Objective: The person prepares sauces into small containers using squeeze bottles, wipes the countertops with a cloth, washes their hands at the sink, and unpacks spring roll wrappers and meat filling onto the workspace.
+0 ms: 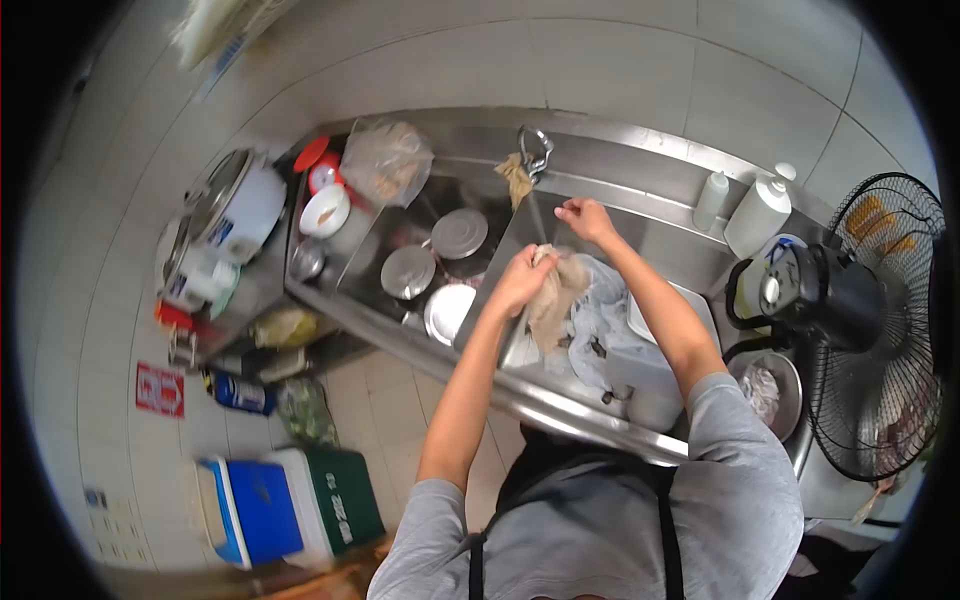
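Note:
My left hand [524, 281] grips a wet tan cloth [549, 318] by its top, and the rest hangs into the sink basin [628, 232]. Just to the right and higher, my right hand [588, 220] is held with its fingers curled in, apart from the cloth; nothing shows in them. Water falls from the faucet [535, 150] between the two hands. Another rag [515, 182] is draped at the faucet. Beside the tan cloth, a pale translucent plastic bag [597, 320] with dark bits lies in the basin, partly over a white container [655, 385].
The left basin holds several round metal lids [460, 233]. A clear bag [388, 163], a white bowl [325, 211] and a rice cooker [238, 205] stand farther left. At right are pump bottles [760, 215], a black kettle [825, 297], a metal bowl [785, 395] and a wire fan guard [880, 400].

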A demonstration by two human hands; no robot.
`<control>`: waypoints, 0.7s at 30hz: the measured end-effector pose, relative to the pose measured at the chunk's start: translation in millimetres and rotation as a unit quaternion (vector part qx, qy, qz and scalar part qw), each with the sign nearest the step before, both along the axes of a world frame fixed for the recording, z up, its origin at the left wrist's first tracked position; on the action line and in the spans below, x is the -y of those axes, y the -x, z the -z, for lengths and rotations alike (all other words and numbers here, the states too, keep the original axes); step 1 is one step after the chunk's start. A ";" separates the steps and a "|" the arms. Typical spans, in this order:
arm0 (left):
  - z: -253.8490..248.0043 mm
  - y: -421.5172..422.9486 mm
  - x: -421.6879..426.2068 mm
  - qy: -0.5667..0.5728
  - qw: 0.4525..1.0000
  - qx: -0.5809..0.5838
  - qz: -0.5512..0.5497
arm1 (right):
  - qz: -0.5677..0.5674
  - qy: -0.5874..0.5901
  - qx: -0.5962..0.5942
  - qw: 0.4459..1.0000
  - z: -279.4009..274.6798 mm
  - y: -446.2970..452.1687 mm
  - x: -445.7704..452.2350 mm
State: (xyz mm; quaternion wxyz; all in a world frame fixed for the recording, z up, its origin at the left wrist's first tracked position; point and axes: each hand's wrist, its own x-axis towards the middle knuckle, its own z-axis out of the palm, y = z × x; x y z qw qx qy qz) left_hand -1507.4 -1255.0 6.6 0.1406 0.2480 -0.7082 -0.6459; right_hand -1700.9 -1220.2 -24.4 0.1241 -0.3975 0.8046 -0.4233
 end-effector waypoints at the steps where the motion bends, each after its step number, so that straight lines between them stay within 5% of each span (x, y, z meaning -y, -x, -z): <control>1: 19.0 17.4 17.8 -0.018 1.000 0.001 0.001 | 0.019 -0.026 -0.054 0.998 13.7 15.4 19.7; 5: 48.9 66.2 75.9 -0.054 0.996 0.042 0.054 | -0.004 0.001 -0.249 0.968 26.6 71.2 100.9; 9: 67.7 118.2 123.7 -0.202 0.977 0.036 0.060 | -0.059 0.053 -0.235 0.969 74.0 132.0 168.3; 10: 70.2 129.1 134.8 -0.209 0.974 0.042 0.074 | -0.041 -0.017 -0.222 0.974 60.5 126.6 165.0; 14: 83.8 164.7 140.1 -0.295 0.953 0.005 0.064 | 0.001 -0.231 -0.110 0.967 46.1 113.5 127.3; 15: 83.2 174.7 136.1 -0.322 0.945 -0.032 0.041 | 0.093 -0.123 0.083 0.984 49.1 102.2 118.7; 17: 103.3 200.7 127.2 -0.335 0.942 -0.028 0.006 | 0.255 0.122 0.429 0.858 52.1 75.8 102.3; 19: 108.7 217.1 107.4 -0.299 0.953 0.007 -0.057 | 0.123 0.264 0.602 0.744 77.1 79.3 98.4; 20: 112.1 221.3 114.6 -0.323 0.943 -0.010 -0.083 | 0.153 0.285 0.539 0.777 92.4 81.4 109.2; 21: 112.0 224.3 121.9 -0.345 0.932 -0.029 -0.109 | 0.229 0.193 0.369 0.880 86.1 71.1 119.1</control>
